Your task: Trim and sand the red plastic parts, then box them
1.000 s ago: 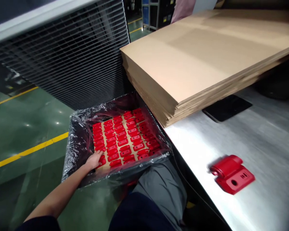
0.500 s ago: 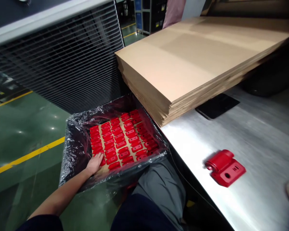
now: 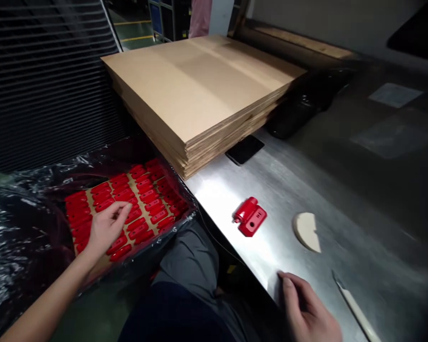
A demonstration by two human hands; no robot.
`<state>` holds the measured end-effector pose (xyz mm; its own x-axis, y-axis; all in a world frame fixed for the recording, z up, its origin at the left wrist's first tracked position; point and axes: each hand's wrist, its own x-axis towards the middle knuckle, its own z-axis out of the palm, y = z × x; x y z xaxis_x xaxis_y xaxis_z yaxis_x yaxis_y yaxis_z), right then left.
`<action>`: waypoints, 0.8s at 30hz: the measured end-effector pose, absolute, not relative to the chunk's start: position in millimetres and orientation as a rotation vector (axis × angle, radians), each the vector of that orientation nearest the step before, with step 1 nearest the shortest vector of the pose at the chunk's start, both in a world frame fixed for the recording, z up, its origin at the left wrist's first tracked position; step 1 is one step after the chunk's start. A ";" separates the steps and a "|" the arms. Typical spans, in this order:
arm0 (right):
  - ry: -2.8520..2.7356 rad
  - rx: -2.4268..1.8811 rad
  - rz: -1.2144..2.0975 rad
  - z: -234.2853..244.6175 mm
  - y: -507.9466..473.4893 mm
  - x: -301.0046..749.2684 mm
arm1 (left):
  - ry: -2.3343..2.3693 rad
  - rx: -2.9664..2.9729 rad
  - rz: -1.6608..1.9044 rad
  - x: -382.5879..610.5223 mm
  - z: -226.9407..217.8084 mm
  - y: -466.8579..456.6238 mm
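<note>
My left hand (image 3: 105,227) reaches down into a plastic-lined box (image 3: 24,223) beside the table, fingers curled loosely over rows of small red plastic parts (image 3: 142,197) laid on a cardboard sheet; I cannot tell whether it grips one. My right hand (image 3: 308,311) rests at the near edge of the steel table (image 3: 342,190), fingers bent, holding nothing. One red plastic part (image 3: 250,217) lies on the table a little beyond it.
A thick stack of flat cardboard sheets (image 3: 199,90) overhangs the table's far left and the box. A black phone-like slab (image 3: 245,148) lies by the stack. A pale half-round piece (image 3: 306,231) and a thin knife-like tool (image 3: 353,306) lie near my right hand.
The view has swung right and back. My left hand has moved further over the red parts in the box. My right hand has come into view at the table's near edge.
</note>
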<state>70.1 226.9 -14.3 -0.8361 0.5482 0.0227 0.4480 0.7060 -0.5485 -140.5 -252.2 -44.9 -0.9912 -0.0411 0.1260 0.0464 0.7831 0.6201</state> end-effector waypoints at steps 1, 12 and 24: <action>-2.711 -0.789 0.804 -13.0 225.0 68.6 | -2.793 -0.123 -1.079 -141.2 -30.3 -216.6; -2.543 -0.702 1.021 4.1 200.8 60.3 | -2.791 -0.764 -1.391 -129.9 16.7 49.8; -2.372 -0.808 0.933 45.0 256.6 -15.6 | -2.619 -0.216 -2.531 -125.3 35.9 48.4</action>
<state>-15.6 256.6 45.0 -0.7196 0.6647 0.2007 0.3497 0.5967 -0.7223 -125.3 48.4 35.9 -0.8676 0.4163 -0.2718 -0.2573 0.0917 0.9620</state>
